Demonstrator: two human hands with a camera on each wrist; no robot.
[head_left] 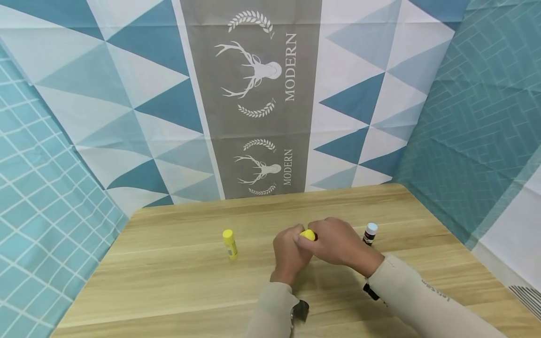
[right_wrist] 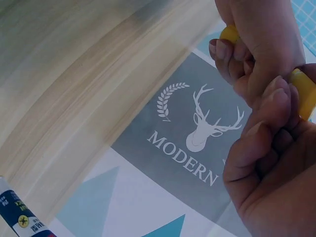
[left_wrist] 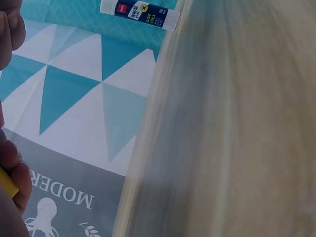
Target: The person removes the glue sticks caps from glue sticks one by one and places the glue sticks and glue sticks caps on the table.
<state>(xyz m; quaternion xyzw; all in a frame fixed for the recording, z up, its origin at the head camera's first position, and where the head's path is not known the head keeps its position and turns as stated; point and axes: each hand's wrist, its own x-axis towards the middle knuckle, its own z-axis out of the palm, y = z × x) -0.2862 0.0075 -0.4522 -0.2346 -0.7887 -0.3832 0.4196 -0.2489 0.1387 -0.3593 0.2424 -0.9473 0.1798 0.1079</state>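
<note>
Both of our hands meet above the table [head_left: 169, 281]: our left hand [head_left: 291, 249] and right hand [head_left: 334, 241] press together, each curled round the same yellow stick [head_left: 310, 234]. One end pokes out past the left fingers in the right wrist view, and more yellow shows at the right hand (most of the body is hidden, so we cannot tell where any cap joins it). To manage this well, we judge, our left hand should act as the anchor while our right does the work, both keeping to the stick's own axis so that nothing bends or slips.

Farther out, a second yellow tube [head_left: 230, 245] stands at nine o'clock. At three o'clock, near the right hand, stands a white-capped glue stick [head_left: 370, 233]; we would mind it with our forearm. A printed wall cloth [head_left: 258, 126] hangs at twelve.
</note>
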